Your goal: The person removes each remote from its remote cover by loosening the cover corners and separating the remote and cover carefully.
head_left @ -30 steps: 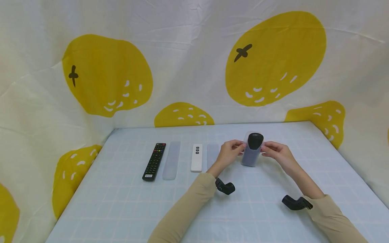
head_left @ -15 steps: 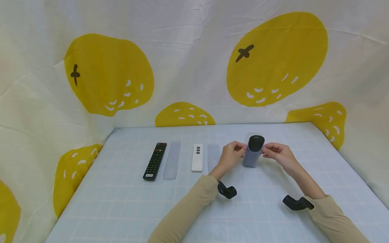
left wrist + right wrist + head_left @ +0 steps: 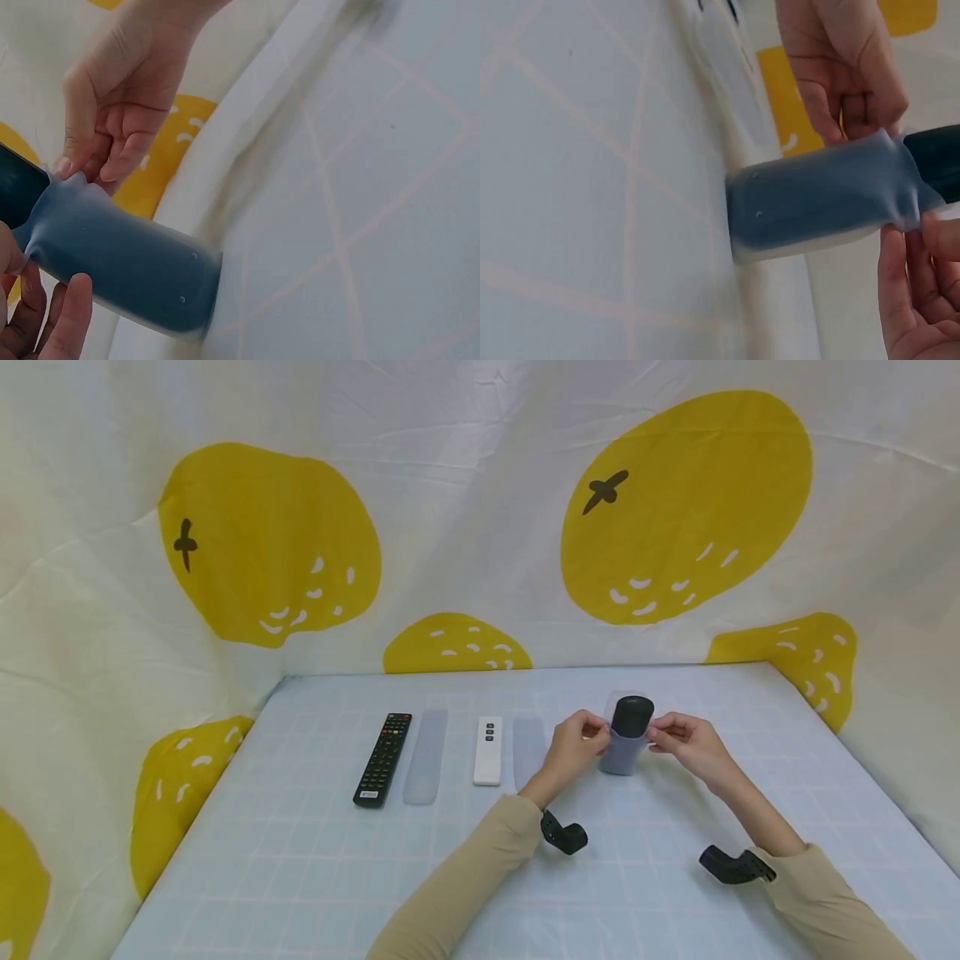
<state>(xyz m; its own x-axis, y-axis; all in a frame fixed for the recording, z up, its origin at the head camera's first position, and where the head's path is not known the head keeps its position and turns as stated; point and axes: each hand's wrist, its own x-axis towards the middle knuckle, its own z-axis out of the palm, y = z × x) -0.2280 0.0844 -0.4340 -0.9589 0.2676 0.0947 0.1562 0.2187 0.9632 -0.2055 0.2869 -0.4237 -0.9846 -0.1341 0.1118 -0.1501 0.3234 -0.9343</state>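
Note:
A black remote control (image 3: pixel 632 717) stands upright, slightly tilted, inside a translucent cover (image 3: pixel 621 757). Its dark upper end shows above the cover's front lip, and the cover's back rim rises behind it. My left hand (image 3: pixel 576 747) pinches the left side of the lip between thumb and fingers. On the opposite side, my right hand (image 3: pixel 694 748) pinches the other edge. In the left wrist view the cover (image 3: pixel 135 251) is stretched at both pinched corners, and its lower end meets the table. The right wrist view shows the remote's dark end (image 3: pixel 937 156) protruding from the lip.
To the left lie a black button-covered remote (image 3: pixel 382 760), a flat translucent cover (image 3: pixel 425 757) and a white remote (image 3: pixel 487 752). Another translucent cover (image 3: pixel 528 745) is partly behind my left forearm. A patterned curtain (image 3: pixel 465 527) rises behind the table (image 3: pixel 300 877).
My left hand has moved slightly right and down. The cover's front lip and the remote's top sit a little lower in view. Both hands keep pinching the cover.

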